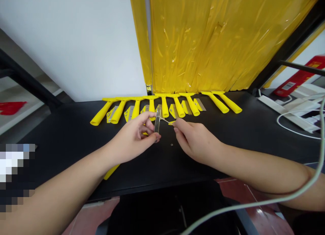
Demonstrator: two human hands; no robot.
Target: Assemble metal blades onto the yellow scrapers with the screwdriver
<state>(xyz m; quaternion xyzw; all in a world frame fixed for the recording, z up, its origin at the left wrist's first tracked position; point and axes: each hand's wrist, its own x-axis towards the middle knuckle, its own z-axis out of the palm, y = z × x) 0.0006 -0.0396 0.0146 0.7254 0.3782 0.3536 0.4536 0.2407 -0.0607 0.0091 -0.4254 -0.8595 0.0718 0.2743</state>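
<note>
My left hand (135,135) pinches a narrow metal blade piece (157,125) upright between thumb and fingers, above the black tabletop. A thin metal rod (165,120), possibly a hex key, is gripped between the thumb and fingertips of my right hand (196,136). The rod's far end meets the upper part of the blade piece; the exact contact is too small to make out. Below the hands lies a tiny metal ring (172,145), a nut or washer. Behind them stretches a row of yellow scraper handles (137,108), with yellow blade holders (129,113) carrying metal blades among them.
A yellow part (111,171) lies partly under my left forearm. White power strips (286,113) and cables are at the right, beside a red package (301,76). A pale cable (248,206) crosses in front of my right forearm. Yellow plastic sheeting (203,42) hangs behind the table.
</note>
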